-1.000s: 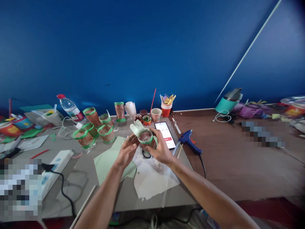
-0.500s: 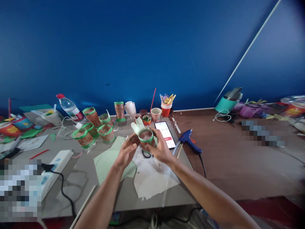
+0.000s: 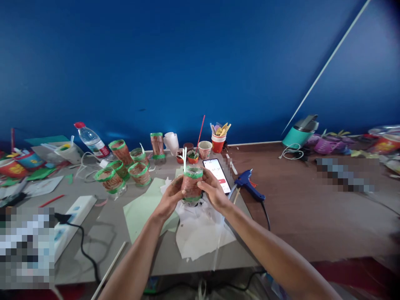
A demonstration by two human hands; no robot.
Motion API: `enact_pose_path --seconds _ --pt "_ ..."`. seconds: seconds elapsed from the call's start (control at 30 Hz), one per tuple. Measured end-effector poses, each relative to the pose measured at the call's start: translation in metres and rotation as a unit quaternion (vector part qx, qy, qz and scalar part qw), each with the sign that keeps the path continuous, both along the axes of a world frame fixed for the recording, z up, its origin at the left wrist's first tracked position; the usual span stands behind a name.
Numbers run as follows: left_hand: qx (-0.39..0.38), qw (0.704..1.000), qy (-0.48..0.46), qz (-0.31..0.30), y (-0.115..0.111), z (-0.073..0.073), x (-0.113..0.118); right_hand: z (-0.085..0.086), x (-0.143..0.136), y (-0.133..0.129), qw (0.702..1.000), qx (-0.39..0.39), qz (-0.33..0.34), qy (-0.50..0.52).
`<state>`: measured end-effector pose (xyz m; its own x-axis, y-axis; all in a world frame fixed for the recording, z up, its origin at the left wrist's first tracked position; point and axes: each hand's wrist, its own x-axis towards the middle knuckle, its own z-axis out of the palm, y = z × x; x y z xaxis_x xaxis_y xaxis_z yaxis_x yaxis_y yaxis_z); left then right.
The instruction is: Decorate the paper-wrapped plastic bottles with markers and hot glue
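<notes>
A brown cup with green bands [image 3: 191,186] is held upright between my two hands, with a pale strip piece [image 3: 184,158] rising at its left rim. My left hand [image 3: 171,197] grips its left side, and my right hand [image 3: 214,191] grips its right side. Below the cup lies crumpled white paper [image 3: 200,233]. Pale green paper [image 3: 142,208] is to the left. Behind my right hand rests a phone [image 3: 216,171] with a lit screen.
Several brown-and-green cups [image 3: 109,180] and a bottle [image 3: 93,141] stand at left, near a power strip [image 3: 75,221]. A blue glue gun [image 3: 250,186] lies right of the phone. Small paint cups [image 3: 193,156] and a red cup of tools [image 3: 218,143] stand behind.
The cup has been turned between my hands, so its brown side now faces me and the pale piece shows edge-on instead of broad. Both hands still hold it.
</notes>
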<state>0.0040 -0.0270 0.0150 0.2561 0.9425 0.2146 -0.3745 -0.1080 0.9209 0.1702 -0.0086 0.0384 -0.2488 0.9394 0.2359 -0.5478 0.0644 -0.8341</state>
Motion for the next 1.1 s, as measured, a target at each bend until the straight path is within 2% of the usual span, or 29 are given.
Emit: enact_pose_path --seconds 0.4,0.67,0.87,1.0,1.1 --pt "-0.003 1.0 -0.003 -0.01 -0.001 -0.001 0.0 0.0 0.001 0.004 1.0 0.003 0.0 -0.006" --pt "-0.023 1.0 0.009 0.001 -0.003 0.006 0.003 0.001 0.001 0.003 0.999 0.011 0.004 -0.043" --pt "-0.004 0.997 0.038 0.073 0.0 0.0 0.004 -0.005 0.002 0.006 0.999 0.029 0.002 -0.038" --pt "0.027 0.986 0.099 0.129 0.003 -0.006 0.005 -0.005 0.002 0.007 0.998 0.035 -0.002 -0.045" --pt "0.036 0.975 0.149 0.158 0.002 -0.005 0.006 -0.005 0.002 0.006 0.999 0.027 -0.002 -0.044"
